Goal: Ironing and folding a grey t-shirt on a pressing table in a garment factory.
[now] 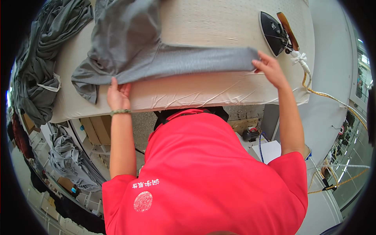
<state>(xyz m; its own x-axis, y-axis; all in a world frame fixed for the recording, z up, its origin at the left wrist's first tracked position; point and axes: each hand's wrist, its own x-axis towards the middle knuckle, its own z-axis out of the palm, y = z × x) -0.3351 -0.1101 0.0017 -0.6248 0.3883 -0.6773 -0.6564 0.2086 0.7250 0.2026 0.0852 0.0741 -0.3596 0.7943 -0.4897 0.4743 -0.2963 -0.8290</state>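
From the head view, a grey garment (pixel 129 43) lies across the padded worktop (pixel 203 23), one sleeve (pixel 196 62) stretched rightward. The right hand (pixel 269 68) pinches the cuff with closed fingers; the left hand (pixel 118 95) lies flat and open on the cloth near the armpit, gripping nothing. The iron (pixel 274 33) rests just beyond the cuff — a careless pull could likely drag the sleeve against it, or crease the cloth. No containers show clearly; more grey cloth (pixel 37 66) is heaped at the left end.

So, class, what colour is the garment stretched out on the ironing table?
Plain grey garment, no pattern; the head view shows it.
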